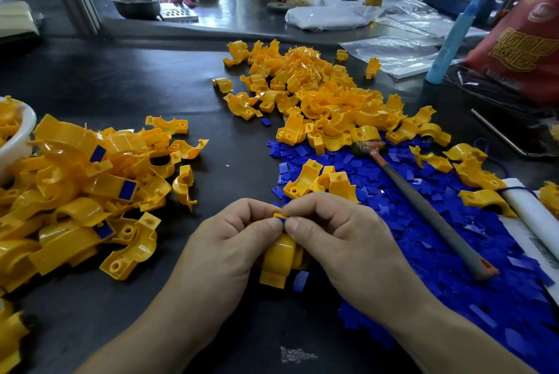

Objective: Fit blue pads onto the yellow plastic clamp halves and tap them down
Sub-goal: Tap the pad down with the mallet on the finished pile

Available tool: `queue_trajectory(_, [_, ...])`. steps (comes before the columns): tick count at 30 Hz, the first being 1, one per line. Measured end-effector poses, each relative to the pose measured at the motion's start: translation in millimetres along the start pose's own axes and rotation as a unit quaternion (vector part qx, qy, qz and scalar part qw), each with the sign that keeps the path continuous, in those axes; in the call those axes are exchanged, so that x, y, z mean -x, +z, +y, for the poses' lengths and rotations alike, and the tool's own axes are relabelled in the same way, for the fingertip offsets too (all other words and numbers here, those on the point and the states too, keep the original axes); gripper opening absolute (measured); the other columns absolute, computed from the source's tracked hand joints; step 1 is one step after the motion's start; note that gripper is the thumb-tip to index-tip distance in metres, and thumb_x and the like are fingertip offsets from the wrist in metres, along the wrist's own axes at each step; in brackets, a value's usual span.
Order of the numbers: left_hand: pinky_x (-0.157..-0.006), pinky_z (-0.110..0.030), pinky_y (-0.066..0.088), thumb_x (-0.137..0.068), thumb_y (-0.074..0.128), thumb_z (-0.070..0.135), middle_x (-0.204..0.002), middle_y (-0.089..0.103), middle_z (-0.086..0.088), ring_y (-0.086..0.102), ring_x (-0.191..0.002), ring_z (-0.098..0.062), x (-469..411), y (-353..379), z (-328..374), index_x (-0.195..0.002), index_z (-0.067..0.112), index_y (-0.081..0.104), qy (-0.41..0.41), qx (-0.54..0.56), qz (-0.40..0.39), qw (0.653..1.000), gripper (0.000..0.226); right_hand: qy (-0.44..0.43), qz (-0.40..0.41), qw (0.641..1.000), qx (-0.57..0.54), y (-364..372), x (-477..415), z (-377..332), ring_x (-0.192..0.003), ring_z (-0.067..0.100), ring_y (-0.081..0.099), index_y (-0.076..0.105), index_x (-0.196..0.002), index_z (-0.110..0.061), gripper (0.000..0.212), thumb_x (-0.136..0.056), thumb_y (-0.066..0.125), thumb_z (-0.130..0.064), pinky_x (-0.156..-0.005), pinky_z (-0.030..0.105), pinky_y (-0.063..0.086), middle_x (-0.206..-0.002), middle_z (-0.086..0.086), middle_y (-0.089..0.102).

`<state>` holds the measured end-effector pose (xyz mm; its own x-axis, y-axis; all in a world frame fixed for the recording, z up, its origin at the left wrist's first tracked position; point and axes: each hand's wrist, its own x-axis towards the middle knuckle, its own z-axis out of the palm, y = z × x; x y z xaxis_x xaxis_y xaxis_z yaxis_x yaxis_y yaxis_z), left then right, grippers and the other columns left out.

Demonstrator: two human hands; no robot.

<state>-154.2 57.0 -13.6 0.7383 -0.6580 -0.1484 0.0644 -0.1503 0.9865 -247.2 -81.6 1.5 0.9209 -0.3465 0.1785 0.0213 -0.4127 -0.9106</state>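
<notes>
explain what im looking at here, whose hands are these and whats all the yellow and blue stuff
There is no machine here: a person works with bare hands, and the one picture comes from a camera worn on their head, looking down at a dark worktable.

The left hand and right hand together hold a yellow clamp half, with the fingertips pinching a small blue pad at its top end.

A heap of bare yellow halves lies ahead. To the right is a spread of loose blue pads, with a hammer lying on it. The pile on the left includes halves with blue pads already on them, so these look finished.
</notes>
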Motion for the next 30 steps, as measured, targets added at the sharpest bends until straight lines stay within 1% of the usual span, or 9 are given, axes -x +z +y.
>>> queue_trajectory(4, [-0.07, -0.039, 0.062, -0.084, 0.066, 0.039, -0.089, 0.076, 0.009, 0.072, -0.082, -0.013, -5.6, -7.1, -0.2, -0.09, 0.045, 0.07, 0.008, -0.049, 0.036, 0.998, 0.009, -0.016, 0.013, 0.992, 0.126, -3.9, 1.4, -0.7, -0.08, 0.004, 0.061, 0.058, -0.114, -0.04, 0.024, -0.09, 0.052, -0.041, -0.066, 0.021, 0.054, -0.091, -0.015, 0.059])
queue_trajectory(6, [-0.058, -0.027, 0.059, -0.092, 0.063, 0.034, -0.085, 0.072, 0.02, 0.069, -0.076, -0.008, -11.2, -16.4, -2.1, -0.09, 0.049, 0.068, 0.01, -0.105, 0.088, 0.991, 0.015, -0.038, 0.073, 0.966, 0.243, -22.1, 0.4, -0.7, -0.087, -0.002, 0.055, 0.053, -0.121, -0.039, 0.038, -0.085, 0.046, -0.05, -0.066, 0.016, 0.05, -0.098, -0.023, 0.054])
queue_trajectory(8, [-0.058, -0.026, 0.054, -0.094, 0.061, 0.037, -0.079, 0.069, 0.015, 0.064, -0.074, -0.009, -16.8, -24.5, -5.1, -0.088, 0.041, 0.069, 0.007, -0.184, 0.128, 0.975, 0.011, -0.044, 0.125, 0.923, 0.361, -50.0, -1.5, 0.0, -0.095, 0.001, 0.055, 0.056, -0.122, -0.031, 0.042, -0.085, 0.044, -0.049, -0.077, 0.019, 0.047, -0.11, -0.018, 0.056])
queue_trajectory(11, [-0.063, -0.026, 0.052, -0.097, 0.055, 0.037, -0.081, 0.064, 0.017, 0.059, -0.074, -0.003, -20.9, -28.0, -10.3, -0.096, 0.037, 0.066, 0.019, -0.279, 0.137, 0.95, 0.012, 0.042, 0.147, 0.848, 0.508, -92.2, 0.8, 3.9, -0.107, 0.019, 0.053, 0.061, -0.119, -0.027, 0.041, -0.086, 0.047, -0.046, -0.078, 0.032, 0.042, -0.116, -0.003, 0.061])
queue_trajectory(15, [-0.073, -0.018, 0.042, -0.097, 0.046, 0.048, -0.104, 0.059, 0.017, 0.051, -0.087, 0.001, -22.6, -27.3, -12.0, -0.124, 0.031, 0.064, 0.061, -0.391, 0.13, 0.909, 0.036, 0.181, 0.051, 0.77, 0.61, -114.4, 13.2, 22.6, -0.11, 0.016, 0.051, 0.042, -0.134, -0.036, 0.048, -0.09, 0.044, -0.055, -0.081, 0.029, 0.045, -0.123, -0.007, 0.052])
queue_trajectory(18, [-0.09, -0.027, 0.045, -0.087, 0.045, 0.07, -0.132, 0.053, 0.009, 0.05, -0.116, -0.009, -21.6, -28.6, -11.9, -0.139, 0.03, 0.05, 0.038, -0.487, 0.13, 0.863, 0.066, 0.207, 0.027, 0.772, 0.601, -115.2, 20.2, 34.7, -0.1, 0.012, 0.053, 0.033, -0.134, -0.038, 0.048, -0.091, 0.044, -0.054, -0.076, 0.027, 0.049, -0.11, -0.009, 0.05])
queue_trajectory(20, [-0.093, -0.029, 0.044, -0.08, 0.047, 0.077, -0.136, 0.049, 0.01, 0.047, -0.123, -0.011, -18.0, -28.6, -10.5, -0.14, 0.031, 0.045, 0.03, -0.539, 0.13, 0.831, 0.076, 0.201, 0.033, 0.777, 0.595, -113.7, 22.3, 39.0, -0.09, 0.011, 0.052, 0.033, -0.132, -0.037, 0.043, -0.092, 0.046, -0.049, -0.071, 0.027, 0.049, -0.099, -0.01, 0.049])
queue_trajectory(26, [-0.092, -0.026, 0.043, -0.083, 0.06, 0.062, -0.129, 0.051, 0.008, 0.048, -0.119, -0.011, -17.6, -29.8, -9.3, -0.135, 0.028, 0.046, 0.029, -0.557, 0.143, 0.818, 0.063, 0.181, 0.085, 0.779, 0.594, -117.0, 19.5, 43.5, -0.08, 0.015, 0.052, 0.048, -0.12, -0.026, 0.027, -0.094, 0.044, -0.032, -0.064, 0.031, 0.045, -0.093, -0.002, 0.051])
queue_trajectory(30, [-0.089, -0.026, 0.044, -0.083, 0.062, 0.061, -0.123, 0.053, 0.007, 0.049, -0.112, -0.011, -19.4, -31.3, -10.9, -0.129, 0.026, 0.05, 0.025, -0.556, 0.157, 0.816, 0.058, 0.186, 0.137, 0.859, 0.456, -115.3, 20.8, 28.3, -0.065, 0.018, 0.053, 0.053, -0.106, -0.031, 0.017, -0.094, 0.042, -0.026, -0.055, 0.037, 0.046, -0.076, -0.001, 0.055])
